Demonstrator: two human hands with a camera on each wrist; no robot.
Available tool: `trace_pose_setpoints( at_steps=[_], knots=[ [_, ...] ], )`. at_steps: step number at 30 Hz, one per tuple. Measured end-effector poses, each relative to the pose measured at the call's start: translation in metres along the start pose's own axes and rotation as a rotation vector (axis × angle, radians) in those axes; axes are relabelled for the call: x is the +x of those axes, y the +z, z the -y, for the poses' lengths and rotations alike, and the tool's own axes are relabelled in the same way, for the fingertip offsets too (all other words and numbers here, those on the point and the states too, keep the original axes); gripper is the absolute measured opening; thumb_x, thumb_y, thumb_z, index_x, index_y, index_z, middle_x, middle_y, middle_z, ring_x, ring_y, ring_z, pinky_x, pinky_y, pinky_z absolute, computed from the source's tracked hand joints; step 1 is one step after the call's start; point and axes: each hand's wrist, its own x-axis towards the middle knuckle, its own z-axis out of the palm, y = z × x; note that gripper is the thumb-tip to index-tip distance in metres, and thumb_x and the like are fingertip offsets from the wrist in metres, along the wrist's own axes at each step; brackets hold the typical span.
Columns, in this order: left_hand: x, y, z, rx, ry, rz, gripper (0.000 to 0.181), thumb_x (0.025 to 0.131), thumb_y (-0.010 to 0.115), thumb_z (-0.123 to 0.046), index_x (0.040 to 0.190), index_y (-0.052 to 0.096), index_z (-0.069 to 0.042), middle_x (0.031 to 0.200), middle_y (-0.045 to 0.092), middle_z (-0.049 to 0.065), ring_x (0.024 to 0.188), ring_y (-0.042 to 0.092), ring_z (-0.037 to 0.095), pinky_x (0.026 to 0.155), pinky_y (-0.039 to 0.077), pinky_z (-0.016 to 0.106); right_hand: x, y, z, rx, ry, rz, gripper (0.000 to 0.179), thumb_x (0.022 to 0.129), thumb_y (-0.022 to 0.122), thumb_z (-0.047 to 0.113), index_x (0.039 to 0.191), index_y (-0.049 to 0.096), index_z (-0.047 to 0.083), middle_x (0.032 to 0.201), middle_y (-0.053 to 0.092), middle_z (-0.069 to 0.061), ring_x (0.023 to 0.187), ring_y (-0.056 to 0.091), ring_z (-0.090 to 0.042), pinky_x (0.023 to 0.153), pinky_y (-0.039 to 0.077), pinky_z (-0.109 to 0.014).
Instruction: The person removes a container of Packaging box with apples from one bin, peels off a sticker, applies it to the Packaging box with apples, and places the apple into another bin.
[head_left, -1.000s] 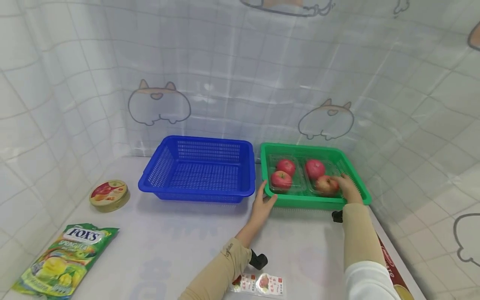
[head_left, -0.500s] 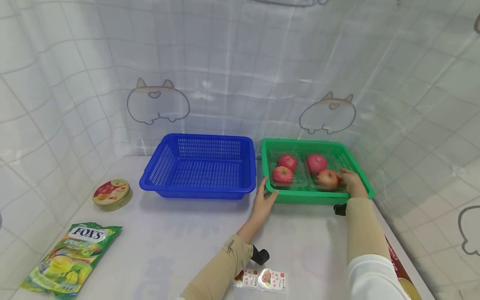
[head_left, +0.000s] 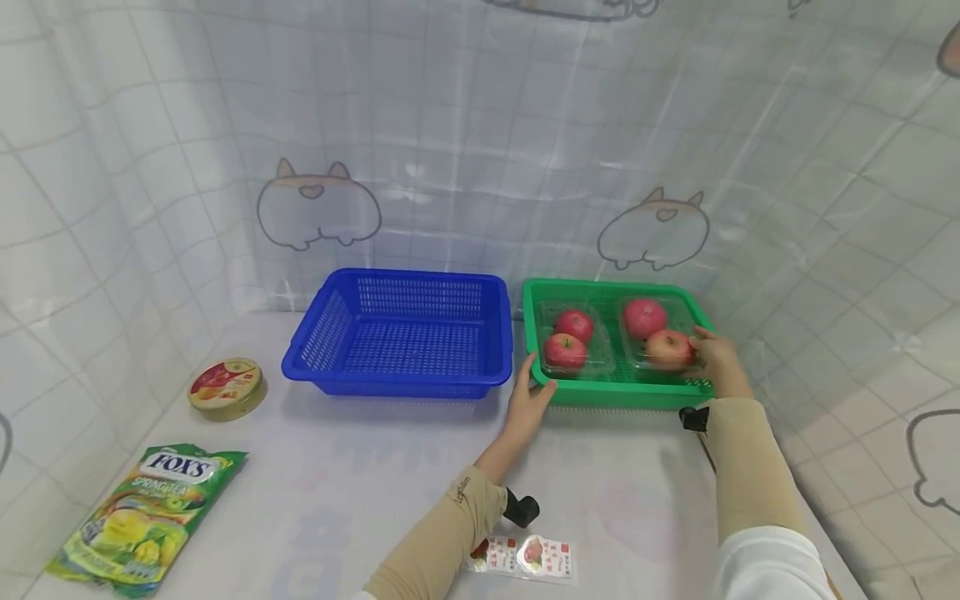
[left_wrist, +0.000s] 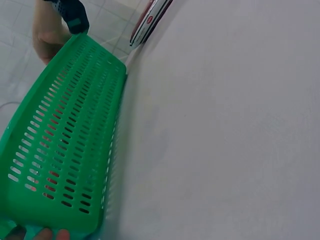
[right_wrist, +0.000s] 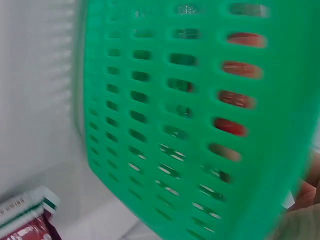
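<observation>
My left hand (head_left: 525,409) holds the near left corner of a green slotted basket (head_left: 600,393), thumb at the front rim and a finger along the left side. Its fingertips show at the lower edge of the left wrist view. Inside the basket stand two clear plastic boxes, each with two red apples. The left box (head_left: 602,364) sits against the left end. My right hand (head_left: 717,360) reaches over the basket's right side and grips the right box (head_left: 634,360) at its right end, beside the paler apple (head_left: 670,350). In the right wrist view the basket wall hides most of that hand.
An open blue basket (head_left: 408,388) stands left of the green one. Farther left are a round tin (head_left: 225,389) and a green FOX'S candy bag (head_left: 153,517). Printed labels (head_left: 521,557) lie near my left forearm. A red packet (right_wrist: 27,225) lies on the right. A patterned curtain (head_left: 450,125) closes the back.
The right box has shifted rightward with my right hand, widening the gap between the boxes. My right hand has moved to the box's outer end. My left hand stays at the basket's corner.
</observation>
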Motion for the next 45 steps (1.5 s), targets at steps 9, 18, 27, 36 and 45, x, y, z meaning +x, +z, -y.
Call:
trace_pose_setpoints(
  at_steps=[9,18,27,36,45],
  knots=[
    [0.001,-0.003,-0.010,0.101,0.001,0.041,0.064,0.095,0.050,-0.028,0.148,0.018,-0.015,0.151,0.021,0.013,0.135,0.026,0.031,0.107,0.028,0.044,-0.014,-0.003,0.016,0.005,-0.020,0.037,0.055,0.099,0.034,0.020,0.148,0.008,0.023,0.154,-0.007,-0.007,0.138,0.012,-0.032,0.103,0.031,-0.048],
    [-0.008,-0.003,-0.023,0.179,-0.056,0.011,0.065,0.094,0.049,-0.036,0.148,0.018,-0.020,0.149,0.019,0.018,0.135,0.024,0.034,0.106,0.026,0.052,-0.019,-0.001,0.016,0.005,-0.023,0.060,0.056,0.097,0.044,0.021,0.147,0.020,0.026,0.155,-0.004,-0.006,0.133,0.025,-0.036,0.080,0.052,-0.040],
    [-0.016,-0.005,-0.046,0.162,-0.102,0.037,0.070,0.093,0.050,-0.039,0.149,0.015,-0.016,0.149,0.015,0.021,0.134,0.024,0.037,0.104,0.026,0.055,-0.028,0.003,0.021,-0.043,-0.038,0.218,0.058,0.098,0.041,0.021,0.148,0.012,0.020,0.154,-0.001,-0.008,0.123,0.031,-0.032,0.082,0.051,-0.039],
    [-0.019,-0.005,-0.062,0.182,-0.057,0.050,0.067,0.093,0.048,-0.039,0.148,0.018,-0.015,0.149,0.019,0.020,0.134,0.025,0.038,0.104,0.026,0.056,-0.038,0.014,0.031,-0.111,-0.112,0.289,0.057,0.099,0.039,0.020,0.149,0.012,0.014,0.151,0.006,-0.013,0.131,0.021,-0.038,0.080,0.052,-0.039],
    [-0.021,-0.007,-0.069,0.164,-0.024,0.044,0.064,0.094,0.047,-0.038,0.148,0.020,-0.016,0.148,0.022,0.019,0.133,0.027,0.037,0.103,0.028,0.055,-0.056,0.033,0.040,-0.158,-0.151,0.350,0.055,0.099,0.039,0.021,0.149,0.016,0.014,0.118,0.035,0.004,0.108,0.042,-0.020,0.081,0.052,-0.040]
  ],
)
